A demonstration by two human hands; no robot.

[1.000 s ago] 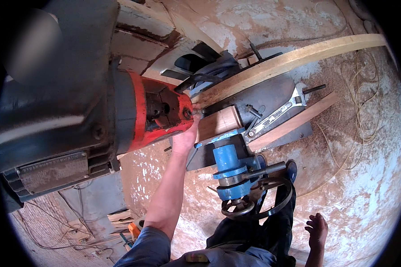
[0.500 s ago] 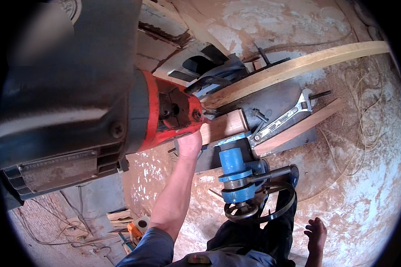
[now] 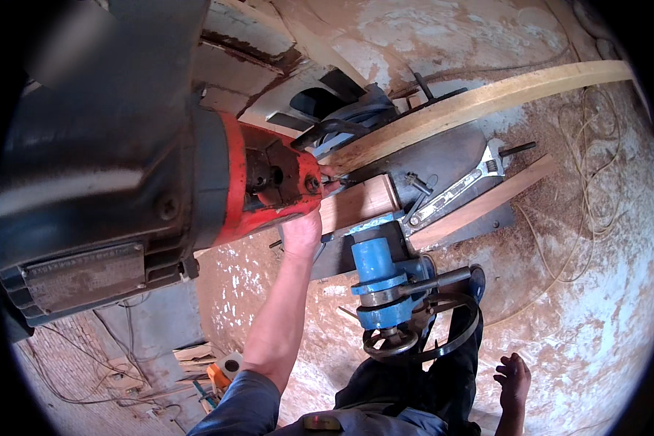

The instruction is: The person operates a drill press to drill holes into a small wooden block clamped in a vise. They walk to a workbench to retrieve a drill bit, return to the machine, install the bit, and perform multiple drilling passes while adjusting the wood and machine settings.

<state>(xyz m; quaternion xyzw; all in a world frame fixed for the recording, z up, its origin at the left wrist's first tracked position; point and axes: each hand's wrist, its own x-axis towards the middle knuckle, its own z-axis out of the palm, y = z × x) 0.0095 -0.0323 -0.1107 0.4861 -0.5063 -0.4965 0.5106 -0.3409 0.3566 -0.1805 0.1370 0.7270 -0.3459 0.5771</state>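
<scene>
My left hand (image 3: pixel 302 231) reaches in beneath the red end (image 3: pixel 269 178) of a large dark motor housing. Most of its fingers are hidden there, though fingertips show just past the red tip. Against this hand lies a reddish wooden block (image 3: pixel 356 203) on a dark metal table (image 3: pixel 450 160); whether the fingers grip it cannot be seen. My right hand (image 3: pixel 514 378) hangs low at the right, away from the machine, its fingers loosely bent and apart with nothing in them. Between my arms stands a blue clamp mechanism (image 3: pixel 378 280) with a metal handwheel (image 3: pixel 461 341).
An adjustable wrench (image 3: pixel 458 190) and a thin wooden strip (image 3: pixel 479 203) lie on the table. A long pale beam (image 3: pixel 487 102) crosses behind them. Thin cord (image 3: pixel 588 196) is looped on the dusty floor at right. Wood scraps (image 3: pixel 196 356) lie at lower left.
The motor housing and table have shifted slightly left in the picture, and more of the fingertips shows past the red tip. My right hand stays empty at the lower right.
</scene>
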